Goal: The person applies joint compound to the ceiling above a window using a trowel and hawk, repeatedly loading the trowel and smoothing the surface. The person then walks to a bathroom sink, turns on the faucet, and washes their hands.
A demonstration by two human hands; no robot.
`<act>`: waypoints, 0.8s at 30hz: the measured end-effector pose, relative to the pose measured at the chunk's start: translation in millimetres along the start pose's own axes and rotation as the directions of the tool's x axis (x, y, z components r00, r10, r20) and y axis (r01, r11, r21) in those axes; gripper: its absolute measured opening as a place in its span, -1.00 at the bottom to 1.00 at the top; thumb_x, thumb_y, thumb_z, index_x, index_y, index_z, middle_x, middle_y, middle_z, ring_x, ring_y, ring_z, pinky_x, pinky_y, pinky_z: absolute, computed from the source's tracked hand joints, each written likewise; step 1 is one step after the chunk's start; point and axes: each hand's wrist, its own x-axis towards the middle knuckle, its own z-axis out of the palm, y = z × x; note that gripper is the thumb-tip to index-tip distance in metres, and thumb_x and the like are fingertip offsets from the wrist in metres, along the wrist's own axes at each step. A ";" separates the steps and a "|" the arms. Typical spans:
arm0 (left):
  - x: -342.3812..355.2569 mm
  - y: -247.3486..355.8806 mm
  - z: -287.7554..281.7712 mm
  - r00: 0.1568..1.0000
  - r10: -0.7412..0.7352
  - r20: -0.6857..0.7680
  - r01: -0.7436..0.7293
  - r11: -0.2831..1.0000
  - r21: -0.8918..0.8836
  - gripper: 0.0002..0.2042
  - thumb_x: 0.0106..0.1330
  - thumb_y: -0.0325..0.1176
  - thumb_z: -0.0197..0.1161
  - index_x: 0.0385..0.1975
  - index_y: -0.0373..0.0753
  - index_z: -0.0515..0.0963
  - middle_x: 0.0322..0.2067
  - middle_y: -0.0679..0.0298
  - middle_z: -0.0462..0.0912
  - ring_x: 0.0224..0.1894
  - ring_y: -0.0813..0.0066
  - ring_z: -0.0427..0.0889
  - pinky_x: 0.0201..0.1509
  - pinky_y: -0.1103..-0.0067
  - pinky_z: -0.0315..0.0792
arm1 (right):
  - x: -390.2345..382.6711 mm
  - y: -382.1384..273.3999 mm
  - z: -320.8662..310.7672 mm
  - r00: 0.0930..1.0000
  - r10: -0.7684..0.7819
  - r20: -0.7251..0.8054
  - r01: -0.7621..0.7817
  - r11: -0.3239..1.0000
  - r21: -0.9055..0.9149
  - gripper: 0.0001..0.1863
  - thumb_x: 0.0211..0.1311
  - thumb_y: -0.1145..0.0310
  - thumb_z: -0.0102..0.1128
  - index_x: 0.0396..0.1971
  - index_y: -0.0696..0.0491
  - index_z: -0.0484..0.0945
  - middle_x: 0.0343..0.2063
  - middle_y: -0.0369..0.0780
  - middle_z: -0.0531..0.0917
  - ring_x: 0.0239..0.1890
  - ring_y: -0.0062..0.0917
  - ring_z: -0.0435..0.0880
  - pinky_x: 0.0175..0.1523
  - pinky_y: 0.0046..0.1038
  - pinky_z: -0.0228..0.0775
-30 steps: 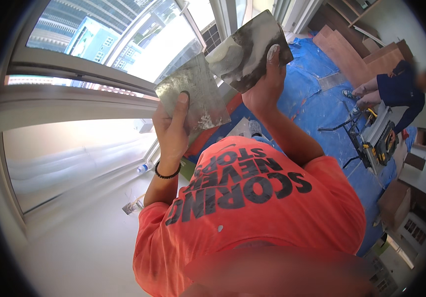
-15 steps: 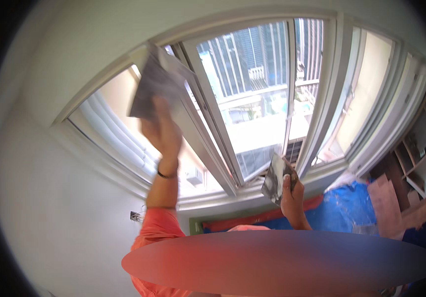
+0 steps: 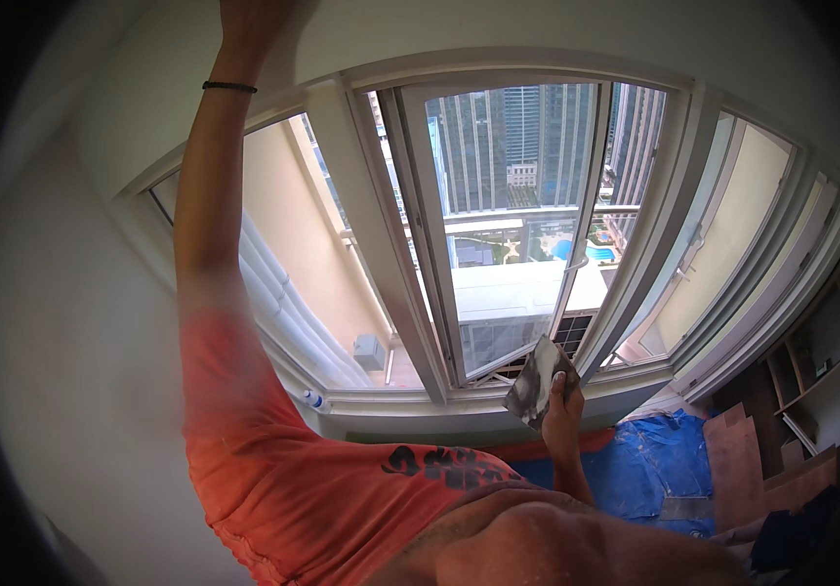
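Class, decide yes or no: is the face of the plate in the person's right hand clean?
No, whitish material is smeared across the plate in the right hand.

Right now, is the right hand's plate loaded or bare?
Partly loaded: a pale paste-like smear shows on the grey plate in the right hand; thickness, I cannot tell.

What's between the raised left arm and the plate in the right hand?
In the head view, the window shows between the left arm and the plate, set behind both.

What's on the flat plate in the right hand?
A whitish paste-like smear marks the plate; the right hand covers part of it, and its far side is hidden.
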 end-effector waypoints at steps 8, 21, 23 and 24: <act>6.3 -2.8 0.9 0.999 0.032 0.022 -0.033 0.998 0.053 -0.51 0.45 -0.46 0.00 0.39 -0.12 0.35 0.33 0.20 0.44 0.36 0.18 0.36 0.44 0.18 0.19 | 2.3 -0.2 6.2 1.000 0.011 -0.012 -0.010 0.996 0.086 -0.57 0.62 0.19 -0.09 0.15 0.24 0.50 -0.26 -0.33 0.58 -0.23 -0.67 0.43 -0.07 -0.53 0.33; 3.8 0.1 1.0 0.998 -0.004 0.066 0.002 1.000 0.027 -0.51 0.39 -0.53 -0.01 0.35 -0.14 0.41 0.33 0.19 0.45 0.33 0.13 0.40 0.42 0.11 0.14 | 5.2 16.4 11.9 0.999 0.039 0.012 -0.040 0.995 0.090 -0.58 0.62 0.19 -0.09 0.11 0.26 0.51 -0.15 -0.24 0.64 -0.12 -0.59 0.51 0.06 -0.46 0.36; 8.1 0.7 -6.4 0.996 -0.018 0.092 0.015 0.999 0.034 -0.51 0.38 -0.54 -0.01 0.33 -0.14 0.42 0.32 0.18 0.47 0.31 0.13 0.41 0.40 0.11 0.16 | 8.8 16.6 16.8 0.999 0.033 0.019 -0.034 0.996 0.081 -0.58 0.62 0.19 -0.09 0.10 0.25 0.52 -0.15 -0.24 0.64 -0.12 -0.59 0.50 0.06 -0.46 0.36; 5.5 -1.7 -8.8 0.995 -0.008 0.098 0.007 1.000 0.012 -0.51 0.37 -0.55 -0.01 0.32 -0.14 0.43 0.31 0.18 0.47 0.31 0.13 0.41 0.39 0.11 0.17 | 12.7 13.5 20.2 0.999 0.034 0.029 -0.037 0.994 0.101 -0.58 0.62 0.19 -0.09 0.09 0.25 0.52 -0.16 -0.24 0.64 -0.13 -0.59 0.50 0.04 -0.47 0.36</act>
